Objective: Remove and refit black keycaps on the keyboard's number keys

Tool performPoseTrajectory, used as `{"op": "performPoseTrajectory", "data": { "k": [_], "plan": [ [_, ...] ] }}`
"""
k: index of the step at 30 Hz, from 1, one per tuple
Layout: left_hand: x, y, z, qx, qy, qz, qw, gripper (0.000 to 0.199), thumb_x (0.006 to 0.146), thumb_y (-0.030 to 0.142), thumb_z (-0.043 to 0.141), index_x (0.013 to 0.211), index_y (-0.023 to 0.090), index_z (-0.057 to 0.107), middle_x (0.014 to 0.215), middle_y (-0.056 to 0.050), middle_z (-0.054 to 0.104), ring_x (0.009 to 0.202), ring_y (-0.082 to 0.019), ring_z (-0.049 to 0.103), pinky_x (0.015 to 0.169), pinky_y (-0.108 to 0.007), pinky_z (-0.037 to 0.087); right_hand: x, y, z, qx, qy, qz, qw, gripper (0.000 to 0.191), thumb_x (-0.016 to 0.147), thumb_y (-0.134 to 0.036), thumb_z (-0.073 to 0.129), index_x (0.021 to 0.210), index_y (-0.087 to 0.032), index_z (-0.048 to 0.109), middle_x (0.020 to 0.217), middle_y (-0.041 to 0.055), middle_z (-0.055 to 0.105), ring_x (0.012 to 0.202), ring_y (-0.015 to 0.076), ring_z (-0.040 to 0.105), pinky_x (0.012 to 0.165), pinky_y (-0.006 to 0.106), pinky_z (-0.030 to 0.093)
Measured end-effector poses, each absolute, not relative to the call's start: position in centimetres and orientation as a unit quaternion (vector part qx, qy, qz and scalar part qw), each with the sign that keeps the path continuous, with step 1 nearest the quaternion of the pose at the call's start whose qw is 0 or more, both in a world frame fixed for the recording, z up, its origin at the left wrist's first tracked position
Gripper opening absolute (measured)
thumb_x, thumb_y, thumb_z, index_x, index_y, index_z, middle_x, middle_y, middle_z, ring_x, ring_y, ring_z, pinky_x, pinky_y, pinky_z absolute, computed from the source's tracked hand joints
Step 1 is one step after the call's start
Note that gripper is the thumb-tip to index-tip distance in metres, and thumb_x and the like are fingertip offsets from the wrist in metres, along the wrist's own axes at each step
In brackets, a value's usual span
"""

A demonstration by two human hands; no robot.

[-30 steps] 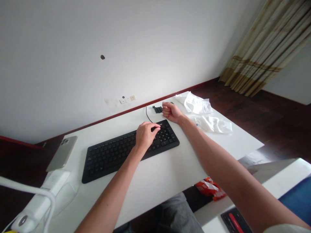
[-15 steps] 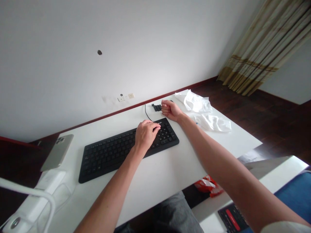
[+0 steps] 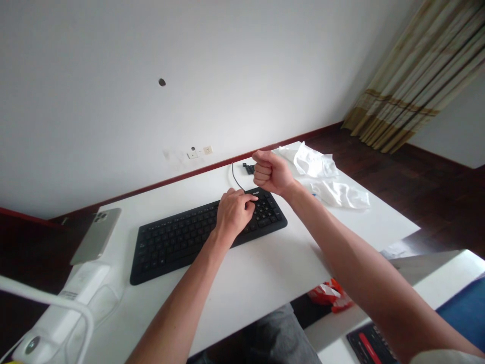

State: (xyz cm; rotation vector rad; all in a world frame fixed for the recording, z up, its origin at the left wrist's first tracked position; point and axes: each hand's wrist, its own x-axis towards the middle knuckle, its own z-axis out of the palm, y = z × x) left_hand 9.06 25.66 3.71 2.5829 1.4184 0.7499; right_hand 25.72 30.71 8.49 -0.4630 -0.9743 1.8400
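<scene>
A black keyboard (image 3: 178, 242) lies at a slant on the white table. My left hand (image 3: 235, 215) is over its right part, beside the number pad (image 3: 265, 215), with thumb and forefinger drawn together; whatever may be between them is hidden. Above the keyboard's far right corner is my right hand (image 3: 273, 172), raised and closed in a fist, thumb on top. Its contents, if any, do not show. Behind the fist, partly covered, several small black keycaps (image 3: 248, 168) sit together near the table's back edge.
To the left are a phone (image 3: 96, 235) and a white power strip (image 3: 71, 303) with a thick cable. Crumpled white plastic bags (image 3: 312, 161) lie at the right. A black cable (image 3: 237, 177) runs back from the keyboard. A red and white wrapper (image 3: 331, 294) is below the table edge.
My right fist has lifted off the keycap area and come nearer. My left hand stays over the number pad, its forefinger a little straighter. The whole view has shifted slightly.
</scene>
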Motion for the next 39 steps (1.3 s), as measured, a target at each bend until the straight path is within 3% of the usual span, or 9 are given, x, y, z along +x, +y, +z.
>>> {"op": "performPoseTrajectory", "data": {
  "k": [5, 12, 18, 23, 27, 39],
  "plan": [
    [8.7, 25.8, 3.8, 0.845, 0.485, 0.220, 0.045, 0.027, 0.092, 0.013, 0.062, 0.096, 0.028, 0.084, 0.092, -0.004, 0.076, 0.090, -0.024, 0.062, 0.088, -0.037, 0.050, 25.2, 31.2, 6.6, -0.213, -0.380, 0.821, 0.370, 0.057, 0.093, -0.039, 0.065, 0.068, -0.026, 0.015, 0.048, -0.0129, 0.012, 0.042, 0.0054, 0.004, 0.035, 0.018, 0.014],
    [8.8, 25.7, 3.9, 0.851, 0.476, 0.220, 0.028, 0.025, 0.091, 0.013, 0.063, 0.097, 0.027, 0.082, 0.093, -0.003, 0.076, 0.092, -0.024, 0.062, 0.088, -0.039, 0.049, 26.2, 31.7, 6.8, -0.121, -0.376, 0.808, 0.437, 0.056, 0.092, -0.042, 0.065, 0.068, -0.025, 0.016, 0.050, -0.0130, 0.010, 0.042, 0.0058, 0.003, 0.036, 0.018, 0.015],
    [9.0, 25.3, 3.8, 0.853, 0.461, 0.246, -0.009, 0.017, 0.093, 0.018, 0.064, 0.095, 0.026, 0.080, 0.091, -0.005, 0.071, 0.093, -0.025, 0.060, 0.086, -0.039, 0.048, 26.3, 32.1, 6.6, -0.162, -0.362, 0.794, 0.460, 0.050, 0.093, -0.033, 0.059, 0.067, -0.025, 0.017, 0.049, -0.0118, 0.012, 0.043, 0.0072, 0.004, 0.036, 0.019, 0.014],
    [9.1, 25.4, 3.8, 0.854, 0.441, 0.273, 0.036, 0.013, 0.094, 0.019, 0.067, 0.101, 0.025, 0.076, 0.099, -0.003, 0.073, 0.099, -0.022, 0.062, 0.092, -0.036, 0.049, 27.2, 32.8, 6.1, -0.181, -0.339, 0.776, 0.499, 0.048, 0.093, -0.031, 0.058, 0.067, -0.025, 0.018, 0.049, -0.0117, 0.011, 0.044, 0.0082, 0.003, 0.037, 0.020, 0.015],
    [9.2, 25.6, 3.6, 0.862, 0.421, 0.272, 0.069, 0.013, 0.094, 0.019, 0.070, 0.104, 0.025, 0.074, 0.109, -0.002, 0.076, 0.106, -0.021, 0.064, 0.097, -0.036, 0.049, 27.5, 33.2, 5.4, -0.213, -0.332, 0.768, 0.505, 0.047, 0.090, -0.031, 0.061, 0.067, -0.025, 0.020, 0.050, -0.0116, 0.013, 0.046, 0.0084, 0.004, 0.037, 0.020, 0.016],
    [9.6, 26.0, 3.0, 0.868, 0.412, 0.270, 0.060, 0.016, 0.096, 0.016, 0.067, 0.108, 0.023, 0.075, 0.109, -0.003, 0.078, 0.102, -0.021, 0.066, 0.096, -0.038, 0.050, 27.5, 33.3, 5.3, -0.218, -0.362, 0.759, 0.495, 0.045, 0.087, -0.032, 0.063, 0.066, -0.025, 0.024, 0.050, -0.0115, 0.016, 0.045, 0.0080, 0.006, 0.038, 0.020, 0.015]
  ]
}}
